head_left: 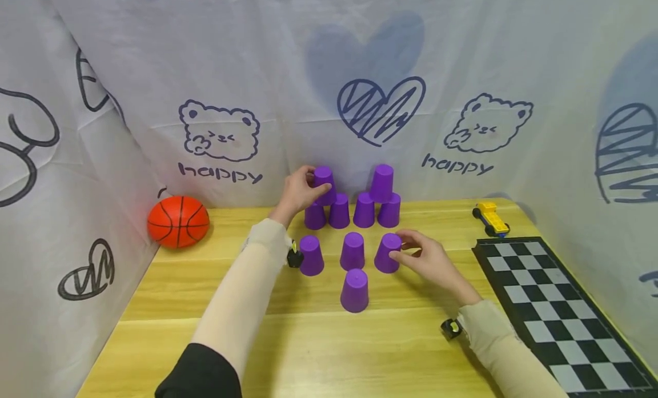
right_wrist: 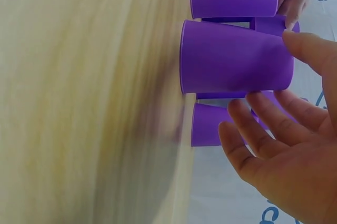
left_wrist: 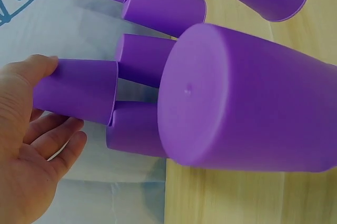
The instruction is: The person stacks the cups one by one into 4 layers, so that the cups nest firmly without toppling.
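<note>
My left hand (head_left: 300,191) pinches an upside-down purple cup (head_left: 324,184) between thumb and fingers. That cup sits across two inverted cups at the back left, and the left wrist view shows its rim meeting their bases. To its right, another purple cup (head_left: 382,183) tops a second pair. My right hand (head_left: 425,257) has thumb and fingers on either side of a purple cup (head_left: 388,253) that stands inverted on the table. Left of it stand a middle cup (head_left: 352,251) and a left cup (head_left: 311,256), with a single cup (head_left: 355,290) closer to me.
An orange toy basketball (head_left: 179,221) lies at the table's left back edge. On the right are a yellow toy car (head_left: 490,218) and a black-and-white checkered board (head_left: 555,306). White printed cloth (head_left: 308,61) hangs right behind the back cups.
</note>
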A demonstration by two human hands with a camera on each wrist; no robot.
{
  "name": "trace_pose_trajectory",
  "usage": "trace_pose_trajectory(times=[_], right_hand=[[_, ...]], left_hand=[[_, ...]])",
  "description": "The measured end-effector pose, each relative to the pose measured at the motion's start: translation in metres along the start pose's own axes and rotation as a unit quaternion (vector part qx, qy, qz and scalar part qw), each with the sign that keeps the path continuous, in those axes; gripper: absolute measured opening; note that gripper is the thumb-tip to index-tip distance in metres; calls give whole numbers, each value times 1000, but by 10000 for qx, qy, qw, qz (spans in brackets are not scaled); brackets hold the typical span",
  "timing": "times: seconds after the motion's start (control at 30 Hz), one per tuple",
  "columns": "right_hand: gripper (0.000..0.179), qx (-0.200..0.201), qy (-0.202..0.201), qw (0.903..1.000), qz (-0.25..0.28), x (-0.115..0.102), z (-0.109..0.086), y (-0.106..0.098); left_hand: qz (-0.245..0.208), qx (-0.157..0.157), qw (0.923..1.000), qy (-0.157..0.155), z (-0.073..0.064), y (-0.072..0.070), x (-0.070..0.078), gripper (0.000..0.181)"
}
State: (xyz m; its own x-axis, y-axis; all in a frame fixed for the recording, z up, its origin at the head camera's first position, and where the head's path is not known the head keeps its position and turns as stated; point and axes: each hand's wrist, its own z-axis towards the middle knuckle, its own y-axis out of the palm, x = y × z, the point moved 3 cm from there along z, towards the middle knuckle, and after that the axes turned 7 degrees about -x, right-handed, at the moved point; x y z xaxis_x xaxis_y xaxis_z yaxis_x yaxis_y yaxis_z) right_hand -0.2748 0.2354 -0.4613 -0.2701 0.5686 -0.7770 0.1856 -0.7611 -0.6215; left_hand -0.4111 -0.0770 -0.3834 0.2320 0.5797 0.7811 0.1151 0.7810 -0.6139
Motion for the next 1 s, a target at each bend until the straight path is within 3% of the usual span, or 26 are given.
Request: trace_pose_trajectory(times=[0.63,1.0], right_hand=[[49,120,95,9998,86,-1,2,7],[47,321,94,9993,-155,-13,7,0]], left_hand=[[97,-17,9999,-93,6,5,0,61],[-46,58,10000,-36,-7,-6,-1,87]])
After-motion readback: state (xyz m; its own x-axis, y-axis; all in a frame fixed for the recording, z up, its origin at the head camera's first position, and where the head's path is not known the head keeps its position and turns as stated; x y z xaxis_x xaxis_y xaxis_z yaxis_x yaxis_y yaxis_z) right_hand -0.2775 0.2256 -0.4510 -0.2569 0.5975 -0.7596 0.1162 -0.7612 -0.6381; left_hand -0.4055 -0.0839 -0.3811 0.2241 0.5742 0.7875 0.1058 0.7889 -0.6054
